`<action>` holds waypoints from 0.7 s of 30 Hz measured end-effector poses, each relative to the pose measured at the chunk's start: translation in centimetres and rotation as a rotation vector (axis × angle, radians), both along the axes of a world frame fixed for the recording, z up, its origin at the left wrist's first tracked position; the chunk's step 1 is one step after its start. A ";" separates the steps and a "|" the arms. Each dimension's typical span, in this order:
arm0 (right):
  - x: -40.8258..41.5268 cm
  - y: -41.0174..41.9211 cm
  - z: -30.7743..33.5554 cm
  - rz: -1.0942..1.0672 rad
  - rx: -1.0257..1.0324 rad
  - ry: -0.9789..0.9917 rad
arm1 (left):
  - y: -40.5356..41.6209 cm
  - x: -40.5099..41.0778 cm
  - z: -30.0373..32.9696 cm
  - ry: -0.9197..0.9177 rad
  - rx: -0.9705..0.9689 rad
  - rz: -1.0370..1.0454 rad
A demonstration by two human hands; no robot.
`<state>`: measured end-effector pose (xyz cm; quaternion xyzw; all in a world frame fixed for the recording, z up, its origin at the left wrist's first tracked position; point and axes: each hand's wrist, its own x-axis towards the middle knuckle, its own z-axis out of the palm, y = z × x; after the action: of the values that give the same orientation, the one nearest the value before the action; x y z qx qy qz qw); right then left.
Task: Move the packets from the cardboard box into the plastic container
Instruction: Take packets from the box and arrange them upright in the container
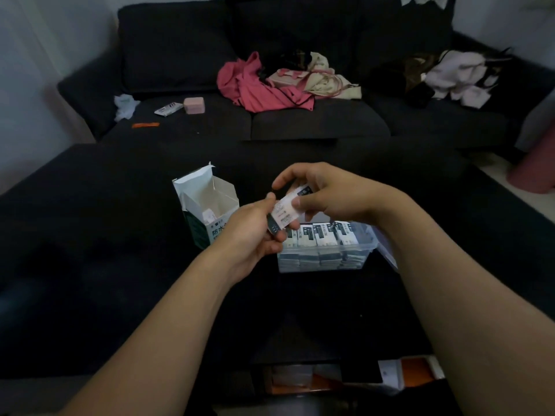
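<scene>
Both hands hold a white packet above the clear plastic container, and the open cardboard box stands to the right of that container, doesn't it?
Not quite. In the head view the open white-and-green cardboard box stands left of the clear plastic container. Both the left hand and the right hand do hold the white packet.

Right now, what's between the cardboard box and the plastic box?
In the head view, the left hand holding packets sits between the cardboard box and the plastic container.

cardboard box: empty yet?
Not empty. The cardboard box stands upright, top flaps open, and at least one packet shows inside. How many more, cannot tell.
</scene>
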<state>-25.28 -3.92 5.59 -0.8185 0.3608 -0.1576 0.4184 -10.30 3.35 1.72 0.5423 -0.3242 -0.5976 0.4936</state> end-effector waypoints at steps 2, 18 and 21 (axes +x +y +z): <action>-1.0 -0.3 0.0 -0.051 0.006 -0.031 | -0.3 -0.3 -0.1 0.004 -0.029 -0.029; -1.4 -1.1 -1.0 -0.265 -0.111 -0.008 | -1.7 -2.6 -1.2 -0.224 -0.112 0.043; -2.9 -1.8 -0.3 -0.268 -0.209 0.129 | -1.6 -1.1 -1.6 -0.740 -0.359 0.130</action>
<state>-28.17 -5.70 5.32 -0.8105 0.4745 -0.1960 0.2821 -11.43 1.71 0.07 0.6451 -0.5437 -0.2640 0.4674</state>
